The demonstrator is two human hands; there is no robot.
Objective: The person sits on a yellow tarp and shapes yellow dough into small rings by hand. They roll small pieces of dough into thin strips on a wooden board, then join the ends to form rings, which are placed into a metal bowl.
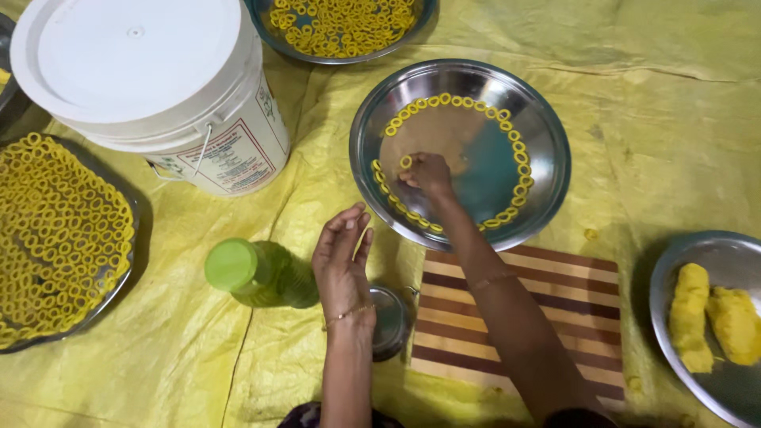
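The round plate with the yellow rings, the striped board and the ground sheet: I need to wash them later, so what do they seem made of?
The round plate looks like polished steel: silvery, with mirror-like reflections. The striped board appears to be wood, glued in light and dark strips with a smooth finish. The yellow ground sheet seems plastic or coated fabric: it creases and shines faintly, though which is unclear.

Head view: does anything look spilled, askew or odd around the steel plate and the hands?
Only small things: yellow dough crumbs lie loose on the yellow sheet right of the steel plate, and another by the striped board.
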